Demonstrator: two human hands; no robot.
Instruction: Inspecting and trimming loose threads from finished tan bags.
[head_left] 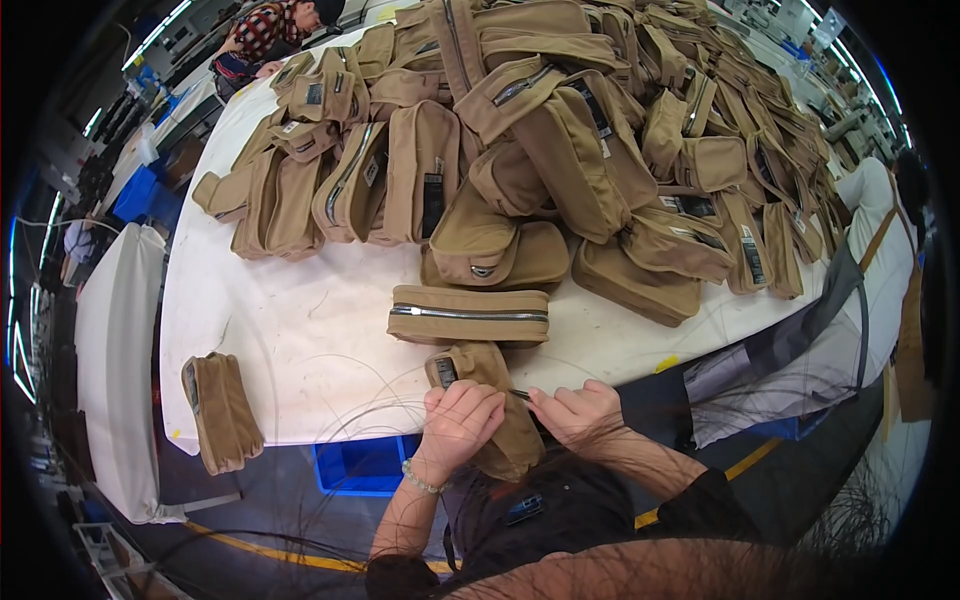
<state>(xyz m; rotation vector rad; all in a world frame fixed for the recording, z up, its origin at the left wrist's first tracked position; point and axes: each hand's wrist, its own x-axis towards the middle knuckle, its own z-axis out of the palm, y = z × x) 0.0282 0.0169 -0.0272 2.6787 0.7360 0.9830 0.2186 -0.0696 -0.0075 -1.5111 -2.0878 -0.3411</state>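
While the left hand (462, 418) clutches a tan pouch (512, 440), the right hand (580, 412) pinches a slim dark item (519, 394) beside it; the pouch lies between the hands, themselves apart, a zippered case (470, 322) just beyond them.

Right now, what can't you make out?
All in the head view:
Small dark item at the right hand: too small to identify.
Left hand: fingertips hidden by its own curled fingers, so its grip on the brown pouch is unclear.
Pouch pile: far end cut off by the top edge.
Blue bin: partly hidden by the white table.
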